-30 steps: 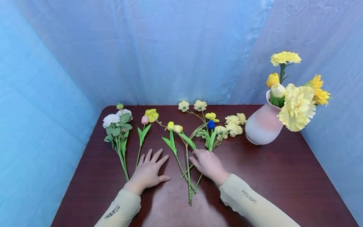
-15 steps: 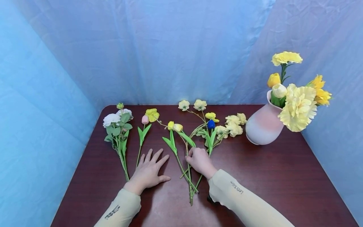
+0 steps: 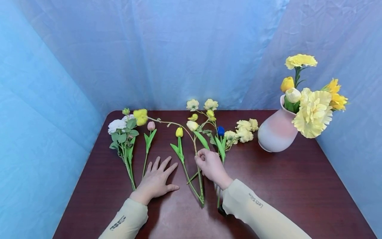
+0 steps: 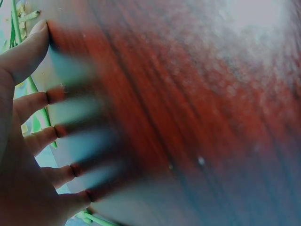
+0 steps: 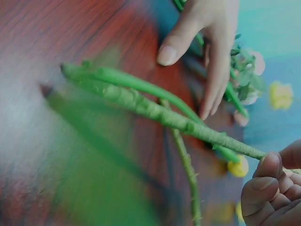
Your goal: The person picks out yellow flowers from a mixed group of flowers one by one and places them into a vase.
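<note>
My right hand (image 3: 212, 166) pinches the woody stem of a branch of yellow flowers (image 3: 140, 117) between thumb and fingers. In the right wrist view that green, ringed flower stem (image 5: 150, 110) slants away from the fingertips. Close by lie a yellow tulip (image 3: 179, 132), a pale yellow tulip (image 3: 192, 125) and a blue tulip (image 3: 221, 131). The left hand (image 3: 155, 182) rests on the tabletop with spread fingers, holding nothing, beside the stem of a pink tulip (image 3: 151, 125). In the left wrist view, that hand's fingertips touch the wood.
A pink-and-white vase (image 3: 277, 132) with several yellow and white flowers stands at the right of the dark red table (image 3: 286, 199). White roses (image 3: 117, 126) lie on the left, and a cream-flowered branch (image 3: 245, 134) lies near the vase. Blue cloth (image 3: 179, 53) hangs behind.
My right hand has shifted left onto the branch's stem and taken hold of it. The branch's yellow blooms have lifted and swung; one moved left over the pink tulip. My left hand stays put.
</note>
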`<action>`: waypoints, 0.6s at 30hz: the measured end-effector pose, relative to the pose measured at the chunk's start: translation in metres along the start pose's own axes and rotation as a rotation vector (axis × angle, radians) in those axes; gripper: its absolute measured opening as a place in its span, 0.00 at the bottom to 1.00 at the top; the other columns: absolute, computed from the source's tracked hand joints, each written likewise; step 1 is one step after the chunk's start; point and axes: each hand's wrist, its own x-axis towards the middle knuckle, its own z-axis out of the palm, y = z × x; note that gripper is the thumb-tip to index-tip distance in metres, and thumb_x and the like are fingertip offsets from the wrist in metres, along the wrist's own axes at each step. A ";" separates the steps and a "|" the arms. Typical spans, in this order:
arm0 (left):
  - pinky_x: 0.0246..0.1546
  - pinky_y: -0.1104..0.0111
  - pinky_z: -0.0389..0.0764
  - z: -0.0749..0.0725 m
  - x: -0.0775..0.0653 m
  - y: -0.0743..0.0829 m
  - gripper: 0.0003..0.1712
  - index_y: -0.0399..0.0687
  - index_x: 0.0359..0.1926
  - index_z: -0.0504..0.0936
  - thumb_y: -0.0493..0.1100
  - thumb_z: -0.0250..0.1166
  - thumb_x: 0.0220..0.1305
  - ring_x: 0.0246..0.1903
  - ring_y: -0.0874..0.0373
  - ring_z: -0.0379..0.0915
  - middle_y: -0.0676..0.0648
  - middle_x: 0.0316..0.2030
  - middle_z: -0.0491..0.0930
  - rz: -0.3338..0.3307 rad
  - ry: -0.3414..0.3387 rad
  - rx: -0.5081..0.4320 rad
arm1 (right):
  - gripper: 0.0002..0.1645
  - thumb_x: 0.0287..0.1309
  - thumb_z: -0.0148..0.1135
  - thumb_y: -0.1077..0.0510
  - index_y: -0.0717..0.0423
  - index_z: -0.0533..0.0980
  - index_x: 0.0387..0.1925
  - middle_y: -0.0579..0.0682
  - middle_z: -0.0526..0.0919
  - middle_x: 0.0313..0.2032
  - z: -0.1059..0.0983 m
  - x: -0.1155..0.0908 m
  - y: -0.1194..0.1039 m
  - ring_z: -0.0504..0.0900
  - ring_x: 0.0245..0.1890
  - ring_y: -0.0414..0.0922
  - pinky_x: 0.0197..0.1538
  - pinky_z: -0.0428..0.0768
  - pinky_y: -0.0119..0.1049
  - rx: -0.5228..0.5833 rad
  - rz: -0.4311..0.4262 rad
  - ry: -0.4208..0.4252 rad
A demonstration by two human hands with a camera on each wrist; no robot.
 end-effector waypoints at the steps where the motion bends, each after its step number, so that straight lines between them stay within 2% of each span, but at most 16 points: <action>1: 0.64 0.36 0.52 0.000 0.000 0.000 0.48 0.62 0.71 0.63 0.71 0.65 0.52 0.69 0.33 0.43 0.46 0.73 0.53 -0.001 -0.001 0.000 | 0.04 0.63 0.59 0.58 0.53 0.76 0.33 0.42 0.77 0.20 -0.001 0.000 -0.002 0.74 0.08 0.38 0.20 0.78 0.36 0.006 -0.016 0.011; 6: 0.64 0.36 0.52 0.002 0.001 -0.001 0.48 0.62 0.71 0.63 0.72 0.64 0.52 0.69 0.33 0.42 0.47 0.73 0.53 -0.001 -0.001 -0.008 | 0.03 0.61 0.61 0.59 0.52 0.77 0.31 0.40 0.76 0.18 -0.004 0.002 -0.009 0.73 0.12 0.34 0.26 0.76 0.36 -0.044 -0.125 0.091; 8: 0.64 0.36 0.52 0.003 0.001 -0.001 0.48 0.62 0.71 0.63 0.72 0.64 0.52 0.69 0.33 0.42 0.46 0.73 0.52 -0.001 -0.002 -0.008 | 0.03 0.61 0.61 0.59 0.51 0.77 0.31 0.39 0.76 0.17 -0.005 0.003 -0.012 0.72 0.12 0.34 0.27 0.76 0.36 -0.045 -0.140 0.099; 13: 0.64 0.36 0.52 0.004 0.002 -0.001 0.48 0.62 0.71 0.62 0.72 0.64 0.52 0.69 0.33 0.41 0.47 0.73 0.52 -0.003 -0.007 -0.007 | 0.02 0.62 0.59 0.59 0.53 0.77 0.34 0.41 0.78 0.17 -0.008 0.003 -0.017 0.73 0.08 0.37 0.23 0.76 0.35 0.054 -0.107 0.067; 18: 0.64 0.37 0.52 0.004 0.002 -0.001 0.48 0.62 0.71 0.63 0.72 0.64 0.52 0.69 0.34 0.42 0.46 0.73 0.52 -0.003 -0.010 -0.001 | 0.03 0.63 0.57 0.59 0.54 0.76 0.35 0.45 0.79 0.18 -0.011 0.002 -0.022 0.77 0.10 0.49 0.18 0.75 0.35 0.130 -0.061 0.046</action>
